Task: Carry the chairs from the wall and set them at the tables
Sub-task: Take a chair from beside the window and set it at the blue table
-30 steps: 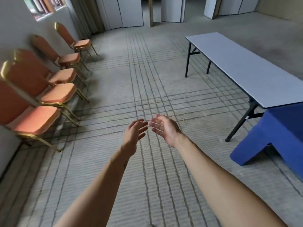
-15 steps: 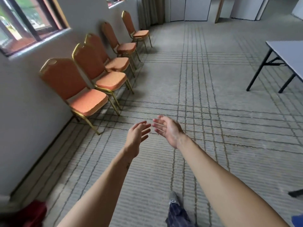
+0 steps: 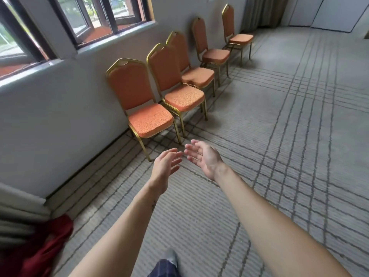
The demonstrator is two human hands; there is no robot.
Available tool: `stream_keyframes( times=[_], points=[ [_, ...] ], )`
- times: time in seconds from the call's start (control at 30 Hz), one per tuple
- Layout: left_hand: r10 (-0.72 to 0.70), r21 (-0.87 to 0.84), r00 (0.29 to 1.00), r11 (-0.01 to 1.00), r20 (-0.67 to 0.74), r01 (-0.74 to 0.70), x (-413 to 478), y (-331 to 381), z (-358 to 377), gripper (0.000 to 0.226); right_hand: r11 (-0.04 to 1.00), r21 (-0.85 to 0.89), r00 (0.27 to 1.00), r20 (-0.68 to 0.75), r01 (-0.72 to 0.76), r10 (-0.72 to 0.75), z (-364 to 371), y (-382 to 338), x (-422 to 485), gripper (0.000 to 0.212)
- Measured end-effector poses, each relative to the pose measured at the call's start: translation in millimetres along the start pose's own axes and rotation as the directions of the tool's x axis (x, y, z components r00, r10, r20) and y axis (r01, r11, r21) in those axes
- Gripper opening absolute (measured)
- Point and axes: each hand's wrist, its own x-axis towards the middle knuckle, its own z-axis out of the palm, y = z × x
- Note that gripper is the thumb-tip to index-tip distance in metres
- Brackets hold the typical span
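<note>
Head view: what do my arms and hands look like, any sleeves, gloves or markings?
No sleeves show; the left forearm and right forearm are bare. The left hand and right hand wear no gloves, rings or watch that I can see. A small dark mark sits on the left forearm near the wrist.

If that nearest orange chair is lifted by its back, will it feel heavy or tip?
Probably rigid: the nearest chair has a gold metal frame. Likely light, since its legs are thin. Held by the tall back, it may tilt forward.
</note>
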Motion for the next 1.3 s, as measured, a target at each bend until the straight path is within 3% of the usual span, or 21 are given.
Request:
stream_keyframes(
  times=[0.23, 0.57, 1.03, 1.3],
  points=[
    [-0.014, -0.063, 0.998, 0.998, -0.065, 0.010, 133.0, 38.8, -67.0, 0.028, 0.997, -0.044, 0.997, 0.054, -0.057, 0.060, 80.0, -9.6, 144.3, 0.030],
    [0.009, -0.072, 0.997, 0.997, -0.074, -0.014, 315.9, 146.3, -184.9, 0.027, 0.996, -0.081, 0.994, 0.096, -0.045, 0.053, 242.4, -52.9, 325.5, 0.029],
    [0.012, -0.048, 0.996, 0.999, -0.092, -0.017, 572.4, 232.4, -293.9, 0.025, 0.985, -0.174, 0.990, 0.136, -0.013, 0.037, 377.7, -87.1, 584.4, 0.031],
    [-0.012, -0.087, 0.988, 0.996, -0.151, -0.001, 723.2, 306.2, -354.9, 0.022, 0.988, -0.138, 0.983, 0.161, -0.063, 0.086, 475.9, -115.6, 745.7, 0.037]
  ],
)
